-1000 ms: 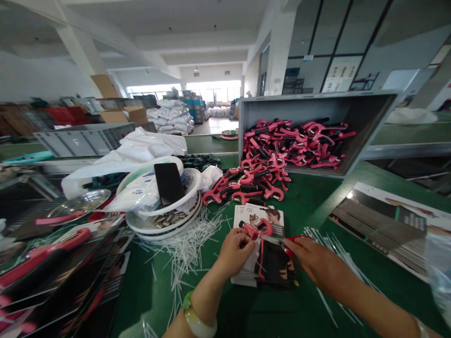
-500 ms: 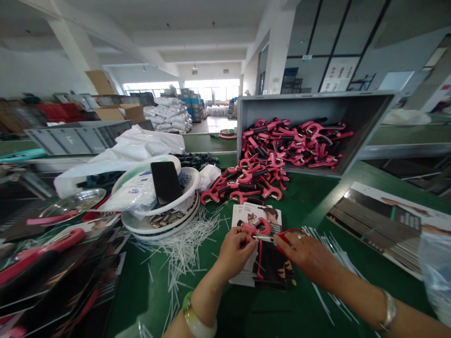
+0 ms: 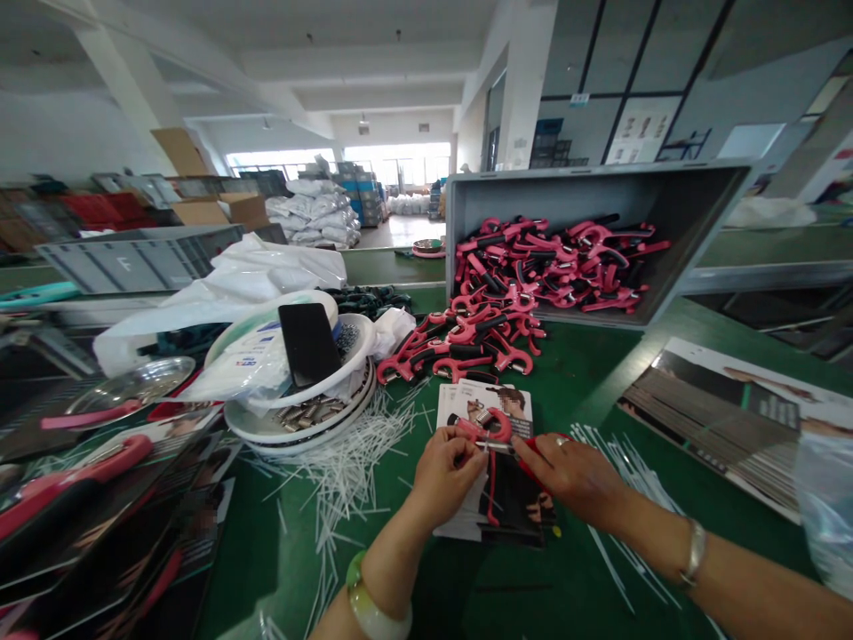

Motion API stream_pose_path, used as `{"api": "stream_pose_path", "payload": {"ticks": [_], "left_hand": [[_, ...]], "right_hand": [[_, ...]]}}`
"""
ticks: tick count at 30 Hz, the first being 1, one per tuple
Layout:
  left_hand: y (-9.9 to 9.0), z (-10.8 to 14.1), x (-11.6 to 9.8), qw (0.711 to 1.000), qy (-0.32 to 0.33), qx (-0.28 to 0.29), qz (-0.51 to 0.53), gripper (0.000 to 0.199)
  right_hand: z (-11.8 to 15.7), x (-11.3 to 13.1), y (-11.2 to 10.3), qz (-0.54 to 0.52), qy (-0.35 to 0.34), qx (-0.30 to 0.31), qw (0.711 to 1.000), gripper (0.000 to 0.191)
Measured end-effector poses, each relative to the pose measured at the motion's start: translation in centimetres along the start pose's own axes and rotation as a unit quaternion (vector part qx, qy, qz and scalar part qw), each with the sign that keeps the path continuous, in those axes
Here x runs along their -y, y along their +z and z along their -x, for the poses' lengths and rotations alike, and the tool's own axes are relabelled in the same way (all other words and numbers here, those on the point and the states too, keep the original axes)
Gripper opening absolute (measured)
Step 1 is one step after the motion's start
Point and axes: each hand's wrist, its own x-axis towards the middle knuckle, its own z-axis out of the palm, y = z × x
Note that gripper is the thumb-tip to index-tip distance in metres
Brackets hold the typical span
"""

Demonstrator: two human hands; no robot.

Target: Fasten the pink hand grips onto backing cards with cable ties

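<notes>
My left hand [image 3: 446,476] is shut on a pink-and-black hand grip [image 3: 485,427], which lies over a printed packaging card [image 3: 497,507] with a photo on it. My right hand [image 3: 566,476] holds red-handled scissors [image 3: 499,447], their metal blades reaching in at the pink grip. The hands sit close together above the card, and the fingers hide part of the grip. What the blades touch is too small to tell.
A pile of pink-and-black grips [image 3: 480,342] spills from a tilted grey crate [image 3: 600,200]. White plastic snippets [image 3: 339,471] are scattered on the green table. To the left stand a white bowl [image 3: 286,373] holding a black phone [image 3: 306,345] and a metal dish [image 3: 133,387].
My right hand has moved left, bringing the scissors in to the pink grip. The left hand stays nearly in place. The whole view has drifted slightly.
</notes>
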Motion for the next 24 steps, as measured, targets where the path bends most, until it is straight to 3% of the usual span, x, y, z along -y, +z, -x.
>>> {"api": "stream_pose_path", "payload": {"ticks": [6,12,16,18,19,21,24], "left_hand": [[0.0,0.1,-0.1,1.0,-0.014,-0.01,-0.007,0.018],[0.0,-0.1,0.4,0.999,-0.012,-0.03,0.013,0.02],[-2.2,-0.3,1.2,0.986,-0.039,-0.153,-0.052,0.009],[-3.4,0.1,1.4,0.971,-0.059,-0.199,-0.118,0.032],[-3.8,0.4,1.4,0.969,-0.066,-0.191,-0.14,0.039],[-4.1,1.2,1.0,0.975,-0.072,-0.125,-0.169,0.036],[-3.6,2.2,0.3,0.974,-0.067,-0.026,-0.213,0.026]], "right_hand": [[-0.9,-0.2,-0.2,-0.034,0.016,0.057,0.998,0.028],[-1.0,-0.2,-1.2,-0.135,0.065,0.165,0.975,0.029],[-1.8,-1.7,-3.6,-0.247,0.144,0.241,0.928,0.026],[-2.9,-2.5,-5.0,-0.302,0.146,0.294,0.895,0.032],[-3.6,-2.7,-5.6,-0.321,0.136,0.319,0.881,0.034],[-5.1,-2.8,-6.4,-0.339,0.113,0.353,0.865,0.033],[-7.2,-2.4,-6.4,-0.329,0.084,0.365,0.867,0.03]]}}
